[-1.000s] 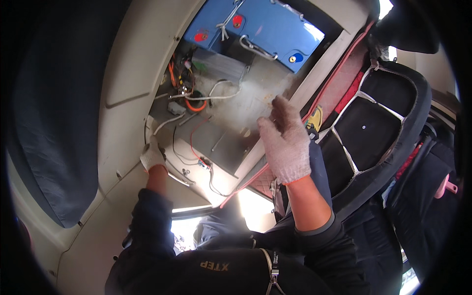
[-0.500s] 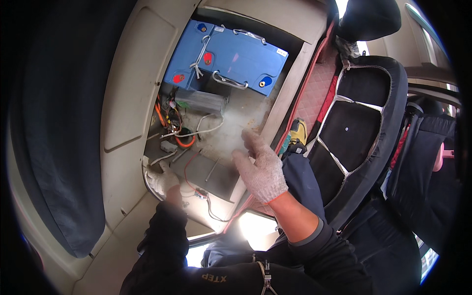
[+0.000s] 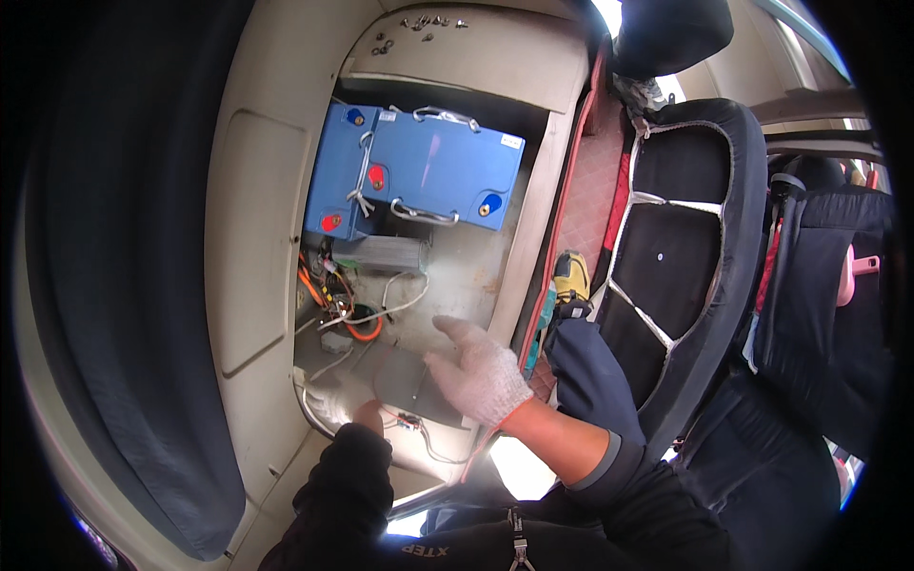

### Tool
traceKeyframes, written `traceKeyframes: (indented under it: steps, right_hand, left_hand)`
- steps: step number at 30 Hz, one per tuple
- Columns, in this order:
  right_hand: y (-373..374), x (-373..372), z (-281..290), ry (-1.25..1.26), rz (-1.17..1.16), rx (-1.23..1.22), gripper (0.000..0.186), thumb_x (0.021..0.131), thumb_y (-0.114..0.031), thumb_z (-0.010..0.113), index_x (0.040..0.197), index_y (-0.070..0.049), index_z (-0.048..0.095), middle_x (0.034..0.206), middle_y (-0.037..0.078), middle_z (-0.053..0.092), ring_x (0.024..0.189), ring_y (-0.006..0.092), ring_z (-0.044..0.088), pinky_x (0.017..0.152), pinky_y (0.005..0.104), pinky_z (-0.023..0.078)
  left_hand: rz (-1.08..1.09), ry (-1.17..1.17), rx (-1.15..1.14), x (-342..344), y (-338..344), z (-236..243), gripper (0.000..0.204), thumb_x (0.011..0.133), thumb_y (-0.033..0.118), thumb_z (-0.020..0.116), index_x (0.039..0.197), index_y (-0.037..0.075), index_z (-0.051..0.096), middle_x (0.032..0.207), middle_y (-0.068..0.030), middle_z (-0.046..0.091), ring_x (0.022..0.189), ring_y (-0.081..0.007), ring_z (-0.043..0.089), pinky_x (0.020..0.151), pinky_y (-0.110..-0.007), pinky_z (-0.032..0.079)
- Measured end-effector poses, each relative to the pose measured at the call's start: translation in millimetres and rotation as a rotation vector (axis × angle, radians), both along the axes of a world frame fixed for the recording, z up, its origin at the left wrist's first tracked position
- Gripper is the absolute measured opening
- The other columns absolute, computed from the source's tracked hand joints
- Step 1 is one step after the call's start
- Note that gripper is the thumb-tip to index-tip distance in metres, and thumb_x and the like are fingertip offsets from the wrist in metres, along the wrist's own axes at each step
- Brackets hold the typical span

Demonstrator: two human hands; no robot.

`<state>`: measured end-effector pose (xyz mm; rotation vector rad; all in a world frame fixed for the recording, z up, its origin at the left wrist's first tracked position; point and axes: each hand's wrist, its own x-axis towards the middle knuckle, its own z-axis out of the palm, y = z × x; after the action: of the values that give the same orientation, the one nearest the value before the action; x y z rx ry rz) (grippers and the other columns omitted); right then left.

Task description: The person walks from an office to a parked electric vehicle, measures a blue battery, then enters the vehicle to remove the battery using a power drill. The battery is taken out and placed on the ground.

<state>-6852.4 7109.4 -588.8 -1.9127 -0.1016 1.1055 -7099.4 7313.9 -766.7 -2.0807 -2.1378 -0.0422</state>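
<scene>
My right hand (image 3: 476,376), in a whitish work glove, hovers over the near part of a recessed compartment. Its thumb and fingers are apart and hold nothing. At the compartment's near-left corner is my left hand (image 3: 333,404), also gloved; its fingers are washed out by glare, so their grip is unclear. Beside it lie a small wired module (image 3: 409,421) and a grey connector (image 3: 333,343). Farther in, a finned grey metal box (image 3: 381,253) sits next to bundled wires with an orange cable (image 3: 365,330). Blue batteries (image 3: 443,167) with rope handles and red and blue terminals fill the far end.
Several small metal fasteners (image 3: 433,23) lie on the far beige ledge (image 3: 495,52). To the right stand a black seat back (image 3: 666,247) with white edging and my yellow shoe (image 3: 571,278) on red quilted matting. A dark curtain-like cover (image 3: 124,285) borders the left.
The view has shifted, so the compartment sits lower and the far ledge with fasteners shows. My right hand has turned, its fingers pointing more to the left. My left hand stays by the corner.
</scene>
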Motion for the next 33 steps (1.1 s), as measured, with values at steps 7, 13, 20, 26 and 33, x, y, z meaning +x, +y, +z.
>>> traceKeyframes:
  steps: [7, 13, 20, 26, 33]
  right_hand:
    - [11.0, 28.3, 5.6, 0.037, 0.112, 0.052, 0.057, 0.099, -0.031, 0.068, 0.146, 0.001, 0.059, 0.140, 0.027, 0.065, 0.132, 0.0418, 0.062, 0.113, 0.0455, 0.050]
    - [12.0, 44.9, 1.9, -0.040, 0.045, 0.074, 0.054, 0.099, -0.027, 0.069, 0.145, 0.000, 0.060, 0.137, 0.028, 0.066, 0.131, 0.0423, 0.063, 0.113, 0.0443, 0.050]
    - [17.1, 14.1, -4.8, 0.030, 0.038, 0.070, 0.054, 0.099, -0.022, 0.071, 0.146, 0.000, 0.059, 0.127, 0.020, 0.071, 0.106, 0.0212, 0.070, 0.096, 0.0344, 0.056]
    - [21.7, -17.6, -7.4, 0.050, 0.081, 0.075, 0.054, 0.099, -0.025, 0.069, 0.145, 0.000, 0.059, 0.138, 0.024, 0.066, 0.127, 0.0358, 0.064, 0.110, 0.0423, 0.050]
    - [25.8, -61.1, -17.0, 0.052, 0.031, 0.176, 0.051, 0.100, -0.029, 0.066, 0.141, 0.001, 0.061, 0.138, 0.027, 0.065, 0.131, 0.0421, 0.062, 0.112, 0.0456, 0.048]
  left_hand:
    - [-0.086, -0.003, 0.029, -22.2, 6.7, -14.8, 0.085, 0.093, 0.040, 0.072, 0.163, 0.010, 0.036, 0.151, -0.0221, 0.052, 0.141, -0.0393, 0.051, 0.118, -0.050, 0.043]
    - [-0.130, -0.014, 0.025, -34.0, 9.0, -15.9, 0.085, 0.092, 0.035, 0.073, 0.163, 0.009, 0.035, 0.150, -0.0227, 0.053, 0.140, -0.0393, 0.053, 0.117, -0.050, 0.044]
    - [-0.095, 0.049, -0.002, -13.3, 3.0, 0.8, 0.083, 0.092, 0.032, 0.072, 0.163, 0.009, 0.035, 0.147, -0.0227, 0.055, 0.139, -0.0393, 0.054, 0.116, -0.050, 0.045]
    - [-0.099, -0.131, 0.012, -1.3, 2.6, 3.8, 0.077, 0.088, 0.021, 0.067, 0.156, 0.001, 0.040, 0.145, -0.0308, 0.053, 0.134, -0.0486, 0.054, 0.111, -0.057, 0.046]
    - [-0.106, 0.001, 0.100, -3.6, 3.6, -1.3, 0.076, 0.089, 0.026, 0.065, 0.156, 0.001, 0.040, 0.144, -0.0302, 0.054, 0.133, -0.0475, 0.055, 0.110, -0.058, 0.047]
